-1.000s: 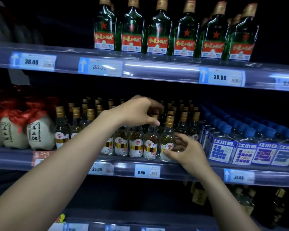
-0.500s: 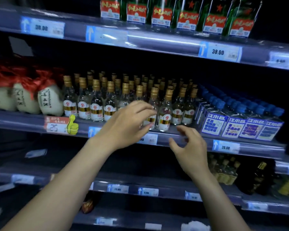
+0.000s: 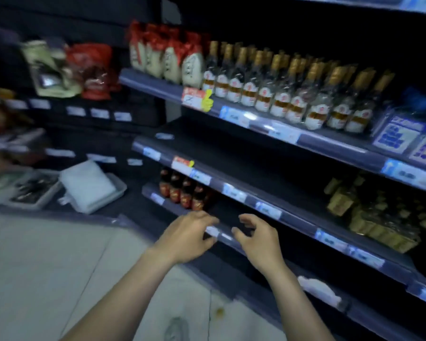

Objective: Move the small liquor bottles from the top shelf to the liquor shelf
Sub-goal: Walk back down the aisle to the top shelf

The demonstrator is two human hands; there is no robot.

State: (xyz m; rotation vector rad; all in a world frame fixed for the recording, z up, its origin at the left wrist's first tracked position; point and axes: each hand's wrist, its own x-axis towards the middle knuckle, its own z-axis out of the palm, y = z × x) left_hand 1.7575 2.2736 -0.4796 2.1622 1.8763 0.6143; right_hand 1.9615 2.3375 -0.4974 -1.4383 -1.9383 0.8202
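Note:
Several small clear liquor bottles (image 3: 290, 94) with gold caps and white-and-gold labels stand in rows on the upper shelf (image 3: 330, 143) that slants across the view. My left hand (image 3: 187, 236) and my right hand (image 3: 258, 238) hang low in front of a lower shelf edge (image 3: 234, 238), well below the bottles. Both hands hold nothing, and their fingers are spread and slightly curled. The view is blurred by motion.
White ceramic jars with red wrapping (image 3: 167, 57) stand left of the small bottles. Blue boxed bottles (image 3: 408, 136) sit at the right. Dark bottles with red labels (image 3: 182, 190) and gold packages (image 3: 379, 217) fill lower shelves. A white tray (image 3: 91, 190) lies at the left, above pale floor (image 3: 47, 279).
My head has turned down and left, so the shelves now slant. Both hands have dropped from the small bottles' shelf to the lower shelf level, still empty.

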